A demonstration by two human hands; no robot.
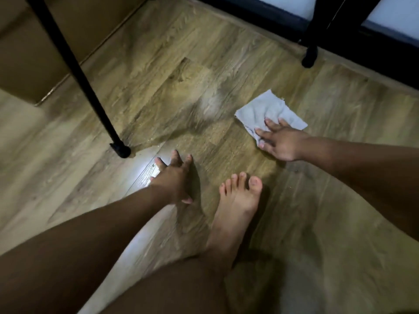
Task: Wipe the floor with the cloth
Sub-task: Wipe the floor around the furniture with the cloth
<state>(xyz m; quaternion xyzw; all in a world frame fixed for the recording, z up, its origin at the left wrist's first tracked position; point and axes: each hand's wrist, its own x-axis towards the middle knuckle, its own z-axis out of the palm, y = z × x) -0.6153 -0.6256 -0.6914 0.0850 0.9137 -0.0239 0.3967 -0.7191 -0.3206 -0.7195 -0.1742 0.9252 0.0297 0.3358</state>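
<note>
A pale grey cloth (265,109) lies spread flat on the wood-pattern floor (172,78) at the right of centre. My right hand (280,141) presses on the cloth's near edge with straight, spread fingers. My left hand (174,177) is planted on the bare floor to the left, fingers spread, holding nothing. A dull smeared patch (210,103) shows on the floor just left of the cloth.
My bare foot (235,205) stands between the two hands. A black furniture leg (120,148) meets the floor just left of my left hand. Another black leg (309,57) stands at the back right. A brown cardboard box (29,60) sits at the far left.
</note>
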